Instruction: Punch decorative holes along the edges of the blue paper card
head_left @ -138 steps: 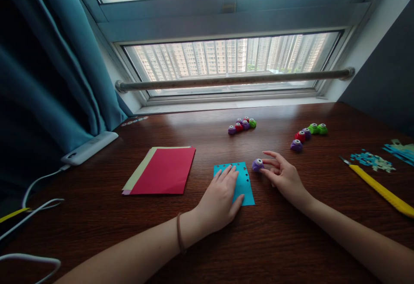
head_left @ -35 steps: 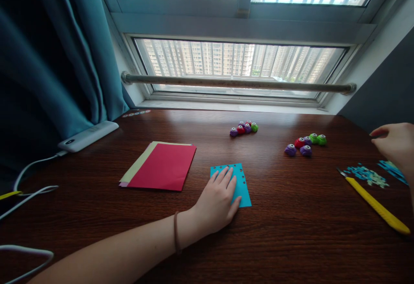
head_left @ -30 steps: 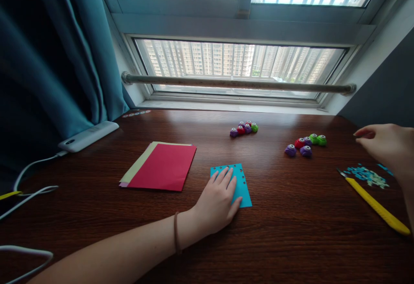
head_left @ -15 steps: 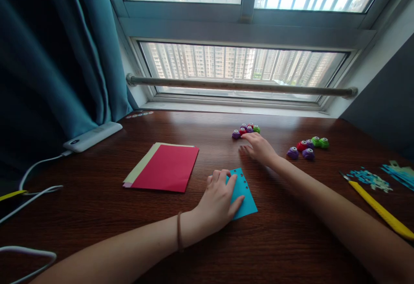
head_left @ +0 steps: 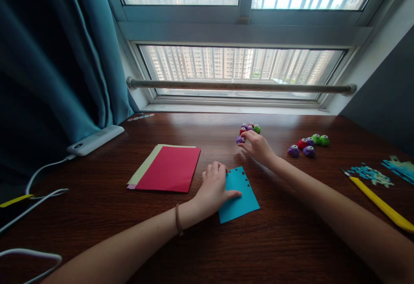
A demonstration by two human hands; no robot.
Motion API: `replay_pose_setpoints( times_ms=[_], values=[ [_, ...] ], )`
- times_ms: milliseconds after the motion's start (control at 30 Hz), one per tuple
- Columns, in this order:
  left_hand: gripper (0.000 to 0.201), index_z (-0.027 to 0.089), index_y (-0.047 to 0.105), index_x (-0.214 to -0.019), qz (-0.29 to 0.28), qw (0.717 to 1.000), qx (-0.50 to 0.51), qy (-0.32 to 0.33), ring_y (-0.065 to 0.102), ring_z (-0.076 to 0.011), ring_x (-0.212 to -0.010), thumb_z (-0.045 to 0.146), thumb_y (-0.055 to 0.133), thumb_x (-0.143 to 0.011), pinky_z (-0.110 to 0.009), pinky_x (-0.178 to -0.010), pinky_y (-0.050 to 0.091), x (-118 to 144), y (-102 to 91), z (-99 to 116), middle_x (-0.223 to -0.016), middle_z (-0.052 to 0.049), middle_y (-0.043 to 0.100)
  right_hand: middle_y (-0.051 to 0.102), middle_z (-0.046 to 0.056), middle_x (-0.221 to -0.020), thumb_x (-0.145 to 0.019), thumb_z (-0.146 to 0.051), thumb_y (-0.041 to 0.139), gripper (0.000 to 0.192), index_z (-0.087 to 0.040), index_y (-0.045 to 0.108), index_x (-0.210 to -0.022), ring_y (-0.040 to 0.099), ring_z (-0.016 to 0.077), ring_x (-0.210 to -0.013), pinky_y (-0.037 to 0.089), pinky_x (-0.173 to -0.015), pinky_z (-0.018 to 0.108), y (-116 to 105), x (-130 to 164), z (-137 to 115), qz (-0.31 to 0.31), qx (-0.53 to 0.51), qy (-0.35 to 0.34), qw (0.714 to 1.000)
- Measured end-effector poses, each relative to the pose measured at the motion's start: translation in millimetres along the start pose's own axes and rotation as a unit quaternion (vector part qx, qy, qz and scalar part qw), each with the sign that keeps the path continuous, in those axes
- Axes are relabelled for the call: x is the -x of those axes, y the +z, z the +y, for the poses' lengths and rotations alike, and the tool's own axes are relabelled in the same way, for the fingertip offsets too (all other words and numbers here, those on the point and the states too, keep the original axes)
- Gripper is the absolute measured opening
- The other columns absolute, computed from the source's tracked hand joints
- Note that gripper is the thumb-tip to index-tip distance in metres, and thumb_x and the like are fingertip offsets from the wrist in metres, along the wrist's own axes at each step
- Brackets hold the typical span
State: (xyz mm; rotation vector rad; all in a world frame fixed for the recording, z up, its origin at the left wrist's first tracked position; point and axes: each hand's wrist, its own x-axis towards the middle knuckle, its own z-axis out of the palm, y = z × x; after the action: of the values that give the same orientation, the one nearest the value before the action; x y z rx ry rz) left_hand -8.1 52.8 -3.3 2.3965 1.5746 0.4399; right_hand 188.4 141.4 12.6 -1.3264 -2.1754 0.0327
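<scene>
My left hand [head_left: 214, 189] rests over the left part of a small blue sheet of paper [head_left: 237, 206], its thumb stretched out across the sheet and apart from the fingers. Small shaped holes run along the sheet's upper and right edges. Further away, my right hand [head_left: 257, 146] has its thumb and fingertips closed on a small purple craft punch [head_left: 239, 140], partly hidden by them. Just behind the fingers stands a cluster of similar red, purple and green craft punches [head_left: 256, 128].
More craft punches [head_left: 303, 143] stand to the right. A yellow craft knife [head_left: 381, 204], blue and pale paper bits [head_left: 371, 175] and paper strips [head_left: 399, 171] lie at far right. Left are a red-topped paper stack [head_left: 168, 169], a white device [head_left: 95, 140] and cables [head_left: 48, 197].
My right hand has closed on the purple craft punch, which has shifted slightly nearer and right. My left hand has slid left, uncovering more of the blue paper.
</scene>
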Motion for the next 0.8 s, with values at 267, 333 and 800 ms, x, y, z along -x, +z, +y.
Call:
replay_pose_setpoints(
  times_ms=[267, 333, 800],
  values=[
    [0.051, 0.018, 0.049, -0.105, 0.022, 0.999, 0.012, 0.040, 0.044, -0.0268, -0.100, 0.048, 0.071, -0.070, -0.041, -0.084, 0.038, -0.3, 3.8, 1.4, -0.106, -0.007, 0.049, 0.065, 0.004, -0.072, -0.075, -0.040, 0.066, 0.034, -0.016, 0.057, -0.096, 0.061, 0.0188, -0.058, 0.050, -0.049, 0.028, -29.2, 110.6, -24.0, -0.011, -0.397, 0.246, 0.884],
    [0.048, 0.018, 0.049, -0.109, 0.019, 0.998, 0.008, 0.059, 0.043, -0.0267, -0.105, 0.043, 0.069, -0.074, -0.042, -0.089, 0.036, 1.0, 3.8, 1.8, -0.111, -0.008, 0.049, 0.065, 0.005, -0.075, -0.074, -0.038, 0.068, 0.033, -0.016, 0.057, -0.096, 0.062, 0.0201, -0.063, 0.051, -0.052, 0.028, -28.8, 121.6, -22.8, -0.008, -0.433, 0.258, 0.864],
    [0.064, 0.032, 0.027, -0.137, -0.107, 0.980, -0.013, 0.168, 0.015, -0.0344, -0.132, 0.050, 0.055, -0.083, -0.065, -0.101, 0.008, 0.7, -12.6, 2.3, -0.141, -0.003, 0.032, 0.065, 0.005, -0.096, -0.075, -0.025, 0.065, 0.028, -0.017, 0.060, -0.102, 0.063, 0.0208, -0.084, 0.051, -0.079, 0.033, -26.8, 128.5, -20.6, -0.008, -0.420, 0.216, 0.881]
  ],
)
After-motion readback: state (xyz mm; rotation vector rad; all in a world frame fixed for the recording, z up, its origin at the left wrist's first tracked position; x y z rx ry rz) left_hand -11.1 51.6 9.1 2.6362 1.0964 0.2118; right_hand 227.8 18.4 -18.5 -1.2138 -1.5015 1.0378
